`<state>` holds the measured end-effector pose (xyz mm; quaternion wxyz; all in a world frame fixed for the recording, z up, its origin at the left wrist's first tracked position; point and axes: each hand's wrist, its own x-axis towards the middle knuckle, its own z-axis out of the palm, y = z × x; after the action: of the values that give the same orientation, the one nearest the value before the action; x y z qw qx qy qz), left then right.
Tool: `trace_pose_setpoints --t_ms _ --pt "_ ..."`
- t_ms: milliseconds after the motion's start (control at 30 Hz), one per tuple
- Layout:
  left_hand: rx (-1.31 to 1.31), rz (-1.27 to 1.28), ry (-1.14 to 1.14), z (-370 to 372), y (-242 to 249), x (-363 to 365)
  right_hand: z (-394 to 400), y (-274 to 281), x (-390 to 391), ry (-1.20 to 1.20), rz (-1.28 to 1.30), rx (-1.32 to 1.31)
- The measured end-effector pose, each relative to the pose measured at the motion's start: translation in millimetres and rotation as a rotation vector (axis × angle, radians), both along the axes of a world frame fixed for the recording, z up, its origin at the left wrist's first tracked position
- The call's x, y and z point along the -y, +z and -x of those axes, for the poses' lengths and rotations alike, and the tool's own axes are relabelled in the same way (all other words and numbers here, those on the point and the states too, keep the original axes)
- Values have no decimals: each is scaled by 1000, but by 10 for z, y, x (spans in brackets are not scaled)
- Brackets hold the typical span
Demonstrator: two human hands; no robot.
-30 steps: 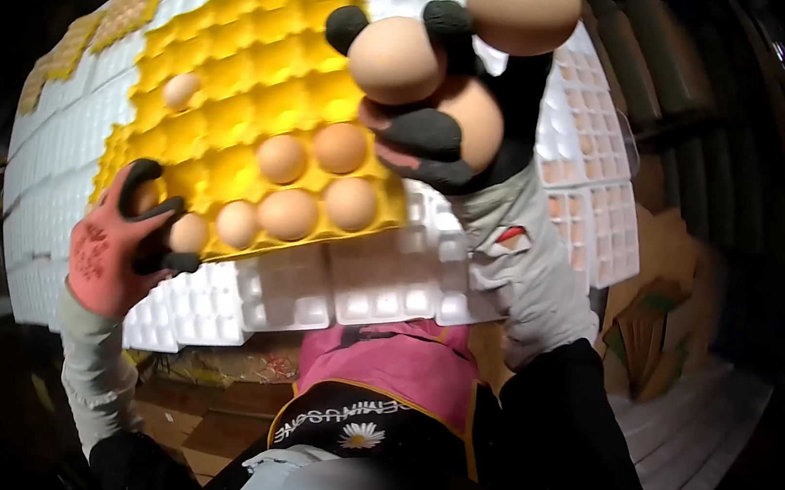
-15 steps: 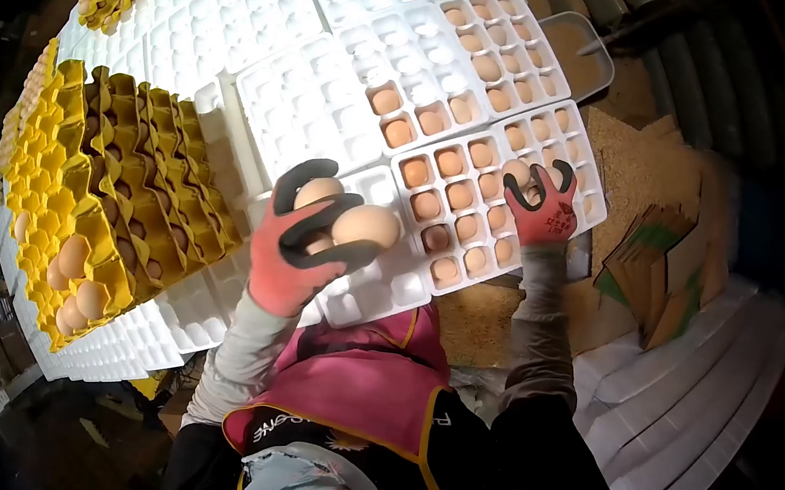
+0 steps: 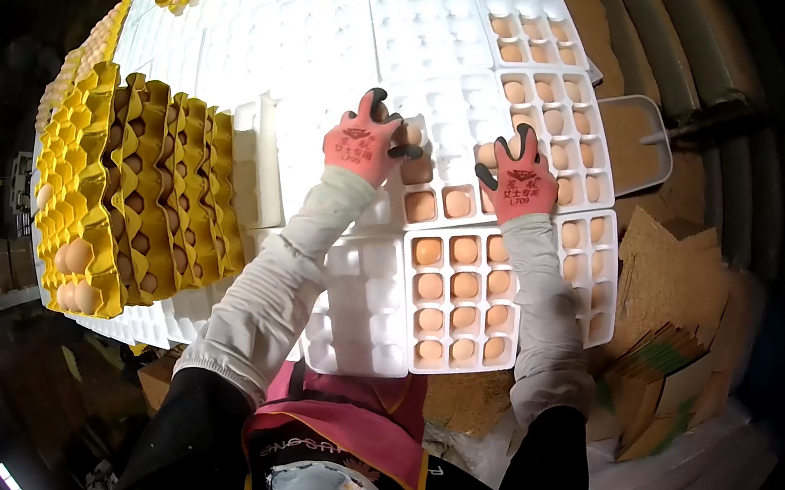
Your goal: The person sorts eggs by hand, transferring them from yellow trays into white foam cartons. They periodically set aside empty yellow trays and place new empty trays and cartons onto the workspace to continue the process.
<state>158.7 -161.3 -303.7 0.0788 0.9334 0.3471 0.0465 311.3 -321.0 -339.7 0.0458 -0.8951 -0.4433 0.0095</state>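
Eggs (image 3: 457,202), seated in the white tray (image 3: 449,120), should handle as light, stiff and fragile, so I cradle their sides: left hand (image 3: 357,149) fingers curled around eggs, right hand (image 3: 522,188) fingers spread over others.

White trays (image 3: 435,15) cover the counter, closely set side by side, its top hidden beneath them. Eggs (image 3: 466,283) fill cells in several along the right. At the left stand stacked yellow trays (image 3: 174,189); what directly supports them cannot be seen.
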Motion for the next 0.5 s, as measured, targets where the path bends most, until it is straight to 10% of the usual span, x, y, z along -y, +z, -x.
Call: trace_pose_setpoints --t_ms 133,200,267,400,500 --pt "-302 -72 -94 -203 -252 -167 197 -65 -164 192 -307 -163" --pt "48 81 -115 -251 -299 -225 362 -121 -292 203 -44 -237" --pt "294 456 -221 -362 -307 -277 326 -87 -299 70 -406 -284" --pt "32 430 -247 -651 -482 -150 -169 -75 -605 -138 -965 -547" --pt "451 536 -189 -778 -197 -267 -407 -537 -790 0 -675 -376"
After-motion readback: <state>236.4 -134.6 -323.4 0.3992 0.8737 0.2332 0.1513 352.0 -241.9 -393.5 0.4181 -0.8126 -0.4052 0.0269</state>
